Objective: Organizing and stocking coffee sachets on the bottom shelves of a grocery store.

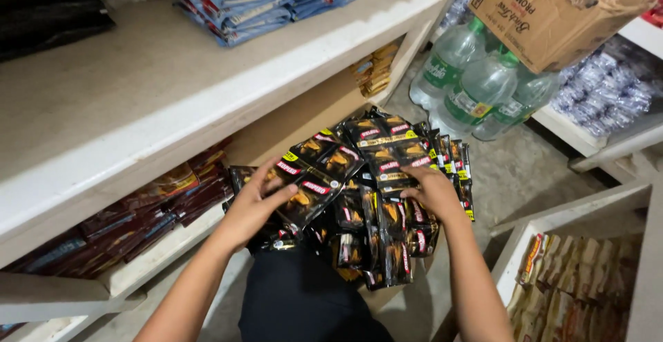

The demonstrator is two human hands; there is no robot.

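1. the left hand (254, 202) lies flat on the near-left side of a heap of black sachet strips (373, 197), fingers spread and pressed on the top packets – it is not closed round any of them.
2. the right hand (431, 191) rests on the right side of the same heap, fingers curled down over a strip; whether it truly pinches one i cannot tell.
3. the heap sits in front of the person's lap, at the open mouth of the lower shelf (166, 245), between the two hands and touching both.
4. the strips fan out: those under the left hand run on a slant, up and to the right, away from the person, while those under the right hand hang with their long axis pointing down toward the floor (511, 176).
5. the heap's bulk lies to the right of the left hand and to the left of the right hand – both are about equally near.
6. around it: dark red packets (166, 197) on the lower shelf, blue packets (242, 0) on the upper shelf (138, 79), clear water bottles (476, 86) and a tilted cardboard box (552, 10) beyond, and a bin of brown packets (573, 280) at lower right.
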